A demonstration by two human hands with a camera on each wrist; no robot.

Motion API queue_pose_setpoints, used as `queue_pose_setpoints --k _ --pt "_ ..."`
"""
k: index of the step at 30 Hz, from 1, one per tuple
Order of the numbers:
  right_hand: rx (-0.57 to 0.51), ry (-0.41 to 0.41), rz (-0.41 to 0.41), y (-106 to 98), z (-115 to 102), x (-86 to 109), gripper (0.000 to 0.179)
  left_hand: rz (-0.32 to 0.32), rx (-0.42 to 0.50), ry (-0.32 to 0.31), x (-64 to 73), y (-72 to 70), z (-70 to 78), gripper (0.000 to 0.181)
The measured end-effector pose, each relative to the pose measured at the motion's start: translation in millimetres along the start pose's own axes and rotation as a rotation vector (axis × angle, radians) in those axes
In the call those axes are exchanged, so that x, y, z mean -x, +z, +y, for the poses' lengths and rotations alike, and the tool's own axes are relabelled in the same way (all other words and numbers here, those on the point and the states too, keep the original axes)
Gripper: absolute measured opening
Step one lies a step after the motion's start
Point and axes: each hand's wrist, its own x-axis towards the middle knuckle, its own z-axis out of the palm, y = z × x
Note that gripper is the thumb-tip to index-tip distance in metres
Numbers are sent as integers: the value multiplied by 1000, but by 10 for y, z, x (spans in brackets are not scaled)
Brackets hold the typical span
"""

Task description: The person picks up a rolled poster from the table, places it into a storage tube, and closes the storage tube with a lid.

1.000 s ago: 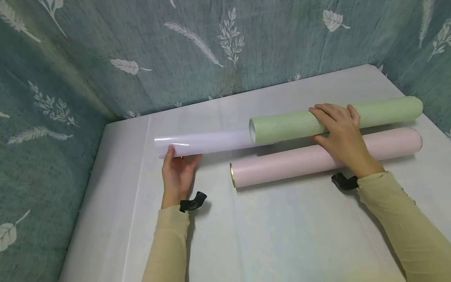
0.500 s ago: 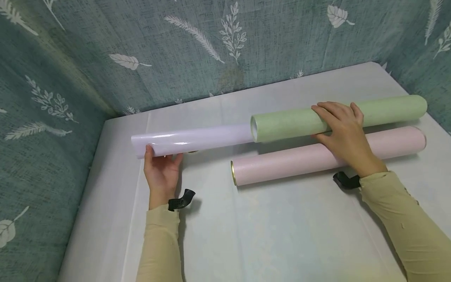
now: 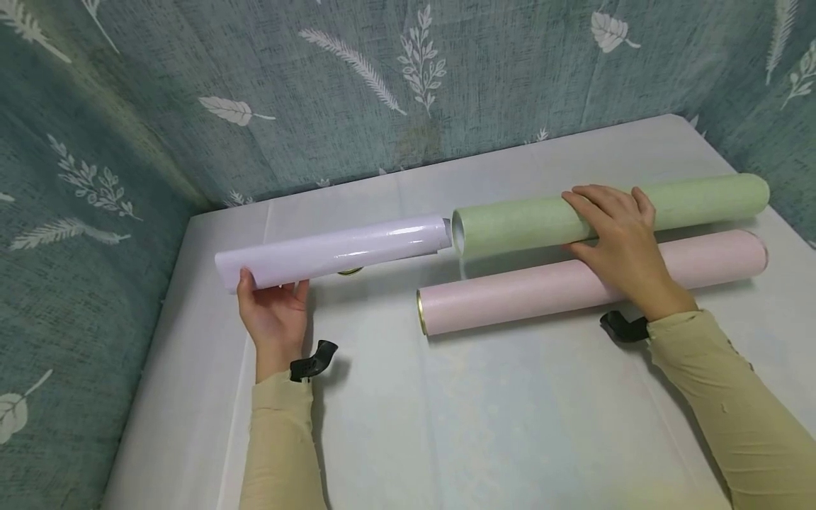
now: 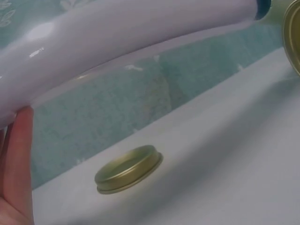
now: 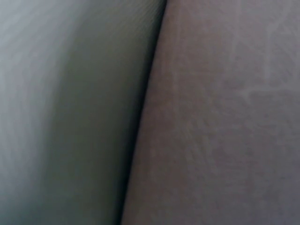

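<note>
gripping the lilac roll in the head view, the left hand holds its right end beside the mouth of the green tube; the right hand clasps that tube, behind the pink tube. left wrist view: a gold lid on the white table. right wrist view: too blurred to tell the grip.

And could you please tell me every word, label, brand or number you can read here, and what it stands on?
No text can be read in any view.
Purple roll, green tube, pink tube, gold lid: no lettering visible.
Black piece at the left wrist: any marking is too small to read.
Wall cloth: leaf patterns only.
</note>
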Motion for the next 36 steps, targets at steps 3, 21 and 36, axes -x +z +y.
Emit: queue_pose_setpoints --k 3,21,36 --pt "2 0 -1 -8 -2 -7 75 -16 -4 14 -6 -5 -2 51" --pt "4 -15 -2 7 3 -7 74 -34 39 -21 -11 -24 -74 45" --pt "7 -5 -8 3 15 12 75 -76 40 -41 -13 -28 -119 37"
